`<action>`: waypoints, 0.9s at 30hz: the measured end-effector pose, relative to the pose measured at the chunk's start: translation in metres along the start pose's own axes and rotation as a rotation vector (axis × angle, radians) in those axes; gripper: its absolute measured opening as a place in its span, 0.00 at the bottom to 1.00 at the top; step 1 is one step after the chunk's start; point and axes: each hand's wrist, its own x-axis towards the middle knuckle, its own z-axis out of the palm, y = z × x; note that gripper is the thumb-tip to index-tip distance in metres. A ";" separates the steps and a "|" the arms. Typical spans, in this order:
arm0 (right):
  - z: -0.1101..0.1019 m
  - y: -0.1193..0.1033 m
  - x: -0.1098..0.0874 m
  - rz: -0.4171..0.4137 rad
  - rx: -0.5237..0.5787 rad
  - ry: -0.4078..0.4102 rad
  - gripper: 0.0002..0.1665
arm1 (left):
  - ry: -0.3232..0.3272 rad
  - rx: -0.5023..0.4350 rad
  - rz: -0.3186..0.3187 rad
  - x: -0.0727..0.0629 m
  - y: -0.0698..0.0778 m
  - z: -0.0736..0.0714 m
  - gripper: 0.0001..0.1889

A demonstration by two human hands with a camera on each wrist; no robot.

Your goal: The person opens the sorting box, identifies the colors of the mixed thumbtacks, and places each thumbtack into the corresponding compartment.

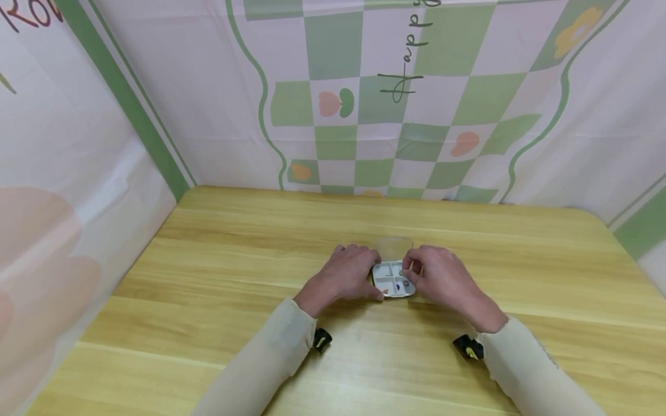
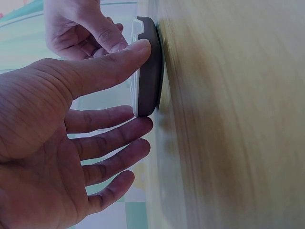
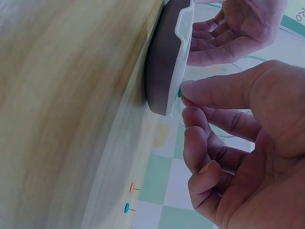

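A small four-compartment pill box [image 1: 386, 279] sits on the table with its clear lid [image 1: 393, 247] swung back; it has white dividers and a dark base. Small coloured bits lie in its compartments, too small to identify. My left hand [image 1: 350, 274] grips the box's left side, thumb at the near edge and index finger at the far edge; the other fingers extend loosely. At the box's right side, my right hand [image 1: 441, 276] pinches a small green piece [image 3: 179, 93] between thumb and index finger. Most of that piece is hidden, and its remaining fingers are curled.
The wooden table [image 1: 234, 260] meets a patterned cloth [image 1: 385, 138] at the back and another at the left. An orange pin [image 3: 132, 187] and a blue pin [image 3: 127, 208] appear beyond the box in the right wrist view. Black wrist mounts protrude below both sleeves.
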 end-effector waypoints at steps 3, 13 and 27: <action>0.001 0.000 0.000 -0.006 -0.003 0.007 0.06 | 0.001 -0.005 0.004 0.000 0.000 -0.001 0.31; 0.001 0.000 0.000 0.008 -0.001 0.011 0.06 | 0.001 -0.007 0.015 -0.001 0.000 -0.001 0.30; -0.006 0.002 -0.001 0.014 0.006 -0.004 0.08 | 0.003 -0.003 0.010 0.000 -0.001 -0.001 0.31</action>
